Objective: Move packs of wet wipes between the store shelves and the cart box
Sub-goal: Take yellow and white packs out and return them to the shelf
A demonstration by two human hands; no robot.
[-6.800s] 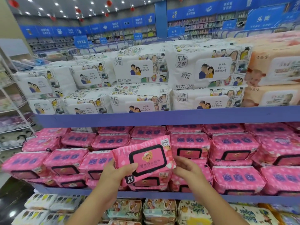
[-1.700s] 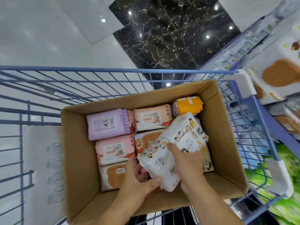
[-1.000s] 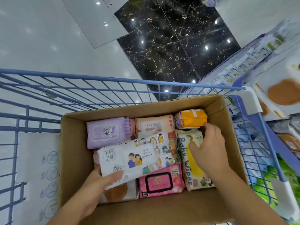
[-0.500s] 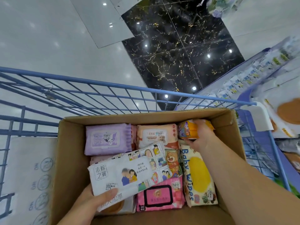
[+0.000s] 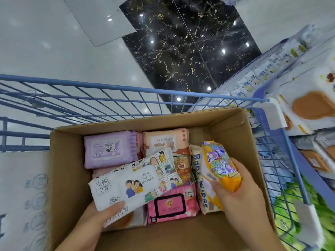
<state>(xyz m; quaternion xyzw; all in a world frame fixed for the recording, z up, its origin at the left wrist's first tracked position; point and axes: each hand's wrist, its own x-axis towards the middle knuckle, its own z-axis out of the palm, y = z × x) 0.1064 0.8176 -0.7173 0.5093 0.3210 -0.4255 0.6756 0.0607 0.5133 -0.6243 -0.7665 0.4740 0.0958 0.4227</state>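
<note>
Gripping white cartoon-printed pack (image 5: 126, 182) (my left hand (image 5: 94, 225)) and orange plastic pack (image 5: 220, 165) (right hand (image 5: 241, 192)) over brown cardboard box (image 5: 68, 178); slick wrappers may slip.

Bright even overhead shop light, lamps glinting as white spots on the glossy black floor tiles (image 5: 190, 57), soft shadow inside the box (image 5: 68, 160), wide-lens stretch toward the edges, right-edge shelf packs (image 5: 313, 107) blurred.
</note>
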